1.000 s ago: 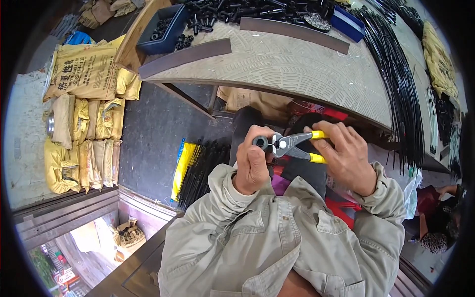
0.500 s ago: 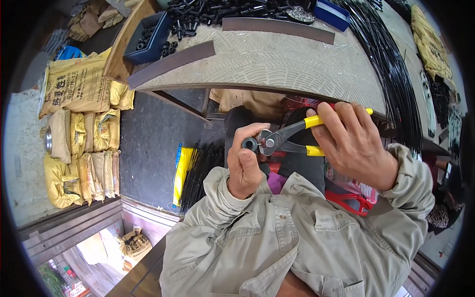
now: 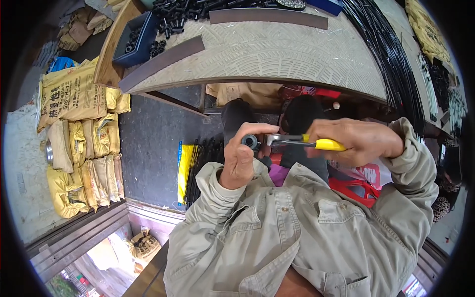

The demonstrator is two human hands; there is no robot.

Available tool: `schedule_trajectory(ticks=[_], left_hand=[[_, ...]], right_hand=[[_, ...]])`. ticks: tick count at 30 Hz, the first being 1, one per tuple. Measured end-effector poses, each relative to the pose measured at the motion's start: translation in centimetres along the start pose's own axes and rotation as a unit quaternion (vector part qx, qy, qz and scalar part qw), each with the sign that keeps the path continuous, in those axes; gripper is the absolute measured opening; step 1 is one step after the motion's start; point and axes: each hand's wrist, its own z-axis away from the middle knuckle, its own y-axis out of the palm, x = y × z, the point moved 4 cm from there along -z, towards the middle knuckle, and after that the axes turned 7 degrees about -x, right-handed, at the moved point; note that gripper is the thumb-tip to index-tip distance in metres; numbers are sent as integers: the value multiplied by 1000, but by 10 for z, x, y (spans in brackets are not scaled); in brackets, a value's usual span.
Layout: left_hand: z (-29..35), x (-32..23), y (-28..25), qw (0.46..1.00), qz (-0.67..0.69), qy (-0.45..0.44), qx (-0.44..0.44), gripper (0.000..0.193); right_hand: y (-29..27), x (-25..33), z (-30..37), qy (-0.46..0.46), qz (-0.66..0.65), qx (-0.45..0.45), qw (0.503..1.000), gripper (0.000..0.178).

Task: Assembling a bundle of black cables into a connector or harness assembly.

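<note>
My left hand (image 3: pixel 239 158) is closed around a small dark tubular fitting (image 3: pixel 250 142), its round open end facing up. My right hand (image 3: pixel 346 141), a little smeared by motion, grips the yellow handles of a pair of pliers (image 3: pixel 292 140). The pliers lie nearly level, their metal jaws against the right side of the fitting, by my left fingertips. What the jaws bite on is partly hidden. Both hands are above my lap, in front of the bench.
Beyond my hands stands a bench (image 3: pixel 277 59) with a pile of black fittings (image 3: pixel 190 11), a blue bin (image 3: pixel 141 42) and flat strips (image 3: pixel 267 18). Long black rods (image 3: pixel 386 54) hang over its right side. Yellow sacks (image 3: pixel 74 94) are stacked at left; a red basket (image 3: pixel 356 192) is by my right side.
My right hand has swung the pliers down to nearly level, and the handles have come together. The left hand keeps its hold on the fitting. The view has shifted slightly.
</note>
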Motion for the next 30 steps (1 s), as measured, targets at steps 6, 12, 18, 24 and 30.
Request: schedule_trajectory(ticks=[6, 12, 18, 24, 30], left_hand=[[4, 1, 5, 999, 18, 15, 37, 63], [3, -6, 8, 997, 39, -8, 63, 61], [1, -4, 16, 999, 9, 8, 48, 60], [-4, -3, -1, 994, -51, 48, -80, 54], [50, -140, -148, 860, -84, 275, -421, 59]], right_hand=[[-8, 6, 4, 171, -213, 105, 956, 12], [-17, 9, 3, 157, -112, 164, 967, 18], [-16, 7, 6, 97, -51, 142, 984, 21], [-2, 0, -19, 57, -24, 37, 997, 21], [-57, -103, 0, 133, 405, -280, 860, 29]])
